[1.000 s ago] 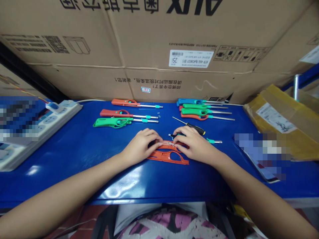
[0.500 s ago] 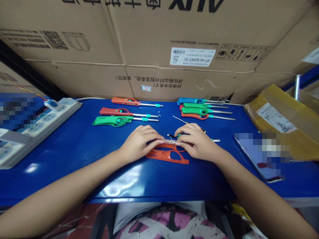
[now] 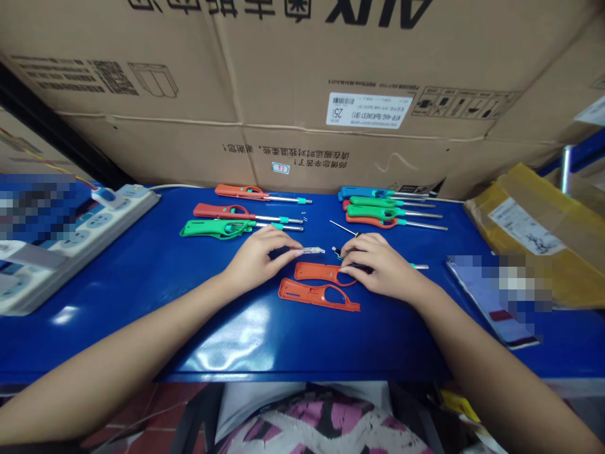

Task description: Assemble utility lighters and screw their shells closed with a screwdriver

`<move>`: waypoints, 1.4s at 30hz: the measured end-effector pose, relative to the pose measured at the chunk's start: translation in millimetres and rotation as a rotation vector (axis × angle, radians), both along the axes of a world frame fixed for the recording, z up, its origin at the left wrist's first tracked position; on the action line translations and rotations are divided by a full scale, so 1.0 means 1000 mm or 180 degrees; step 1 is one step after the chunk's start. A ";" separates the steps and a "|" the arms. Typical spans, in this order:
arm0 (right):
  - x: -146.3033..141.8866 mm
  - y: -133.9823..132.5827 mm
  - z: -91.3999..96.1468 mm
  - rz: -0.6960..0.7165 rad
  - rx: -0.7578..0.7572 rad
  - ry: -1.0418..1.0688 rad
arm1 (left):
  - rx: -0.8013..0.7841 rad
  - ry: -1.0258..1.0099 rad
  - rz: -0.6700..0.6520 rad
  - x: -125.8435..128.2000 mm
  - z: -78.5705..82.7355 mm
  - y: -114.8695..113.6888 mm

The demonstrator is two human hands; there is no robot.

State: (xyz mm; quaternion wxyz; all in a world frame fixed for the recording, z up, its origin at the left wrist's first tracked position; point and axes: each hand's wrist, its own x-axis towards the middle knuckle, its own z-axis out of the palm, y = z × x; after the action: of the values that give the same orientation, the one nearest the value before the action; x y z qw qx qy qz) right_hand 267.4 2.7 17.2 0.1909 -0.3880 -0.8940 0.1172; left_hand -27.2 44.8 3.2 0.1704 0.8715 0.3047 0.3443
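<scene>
The left hand (image 3: 258, 260) pinched a pale part (image 3: 312, 250); the right hand (image 3: 378, 265) curled over an orange shell (image 3: 316, 271), its grip unclear.

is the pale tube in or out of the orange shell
Out: the left hand holds the tube apart from the near shell half and the far shell half.

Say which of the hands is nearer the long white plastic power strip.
Left. The left hand is to the right of the power strip; the right hand is farther right, at the looped end of the far orange plastic handle half.
</scene>
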 end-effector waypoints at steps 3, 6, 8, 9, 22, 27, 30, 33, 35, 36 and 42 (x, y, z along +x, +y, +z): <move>-0.003 -0.002 0.000 -0.0037 0.0010 -0.0062 | -0.0142 0.0095 0.0071 0.001 -0.006 0.001; -0.004 -0.002 -0.001 -0.0269 0.0190 -0.0086 | -0.0239 0.0098 0.0136 0.001 -0.011 0.001; 0.000 -0.001 -0.002 -0.0503 0.0312 -0.0085 | -0.0289 -0.0020 0.0173 0.001 -0.012 0.002; 0.002 0.000 -0.001 -0.0594 0.0352 -0.0087 | -0.0316 -0.0106 0.0179 0.001 -0.011 0.002; 0.014 0.005 -0.003 -0.0491 0.0333 -0.0352 | -0.0444 0.0148 -0.1212 0.007 -0.001 -0.011; 0.013 0.002 -0.002 -0.0676 0.0198 -0.0533 | -0.0391 0.0769 -0.1527 0.004 0.003 -0.013; 0.010 0.000 0.002 -0.0715 0.0079 -0.0616 | -0.0334 0.1015 -0.1465 0.002 0.003 -0.010; 0.008 0.000 0.002 -0.0763 -0.0033 -0.0606 | -0.0187 0.1183 -0.1322 -0.001 0.002 -0.007; 0.008 0.000 0.000 -0.0817 -0.0081 -0.0537 | -0.0163 0.1214 -0.1297 -0.002 0.001 -0.006; 0.007 0.001 -0.001 -0.0852 -0.0073 -0.0480 | -0.0174 0.1214 -0.1290 -0.003 0.000 -0.006; 0.004 0.000 0.001 -0.0904 0.0282 0.0127 | -0.0239 0.1260 -0.1230 -0.003 -0.002 -0.007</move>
State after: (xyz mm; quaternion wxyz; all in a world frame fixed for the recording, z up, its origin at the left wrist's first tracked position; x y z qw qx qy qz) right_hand 271.5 3.1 18.4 0.2402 -0.4994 -0.8305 0.0571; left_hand -30.6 37.8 1.6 0.2023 0.9569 0.1727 0.1169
